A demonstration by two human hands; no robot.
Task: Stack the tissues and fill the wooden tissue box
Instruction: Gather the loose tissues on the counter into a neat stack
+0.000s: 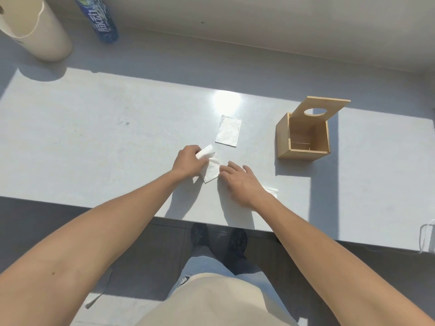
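Note:
A white tissue (pixel 211 167) lies on the pale table, one end curled up. My left hand (pixel 188 161) grips that lifted end. My right hand (pixel 242 182) rests flat beside it, fingertips pressing the tissue's right edge. A folded tissue (pixel 228 133) lies flat farther back, apart from both hands. Another tissue (pixel 271 191) peeks out from under my right wrist. The wooden tissue box (pixel 303 152) stands at the right with its lid (pixel 317 111), which has a round hole, tilted open; nothing shows inside it.
A cream cylinder (pixel 40 31) and a blue bottle (pixel 103 20) stand at the back left. A white face mask (pixel 427 238) hangs at the table's right front edge. The table's front edge (pixel 117 207) runs close below my forearms.

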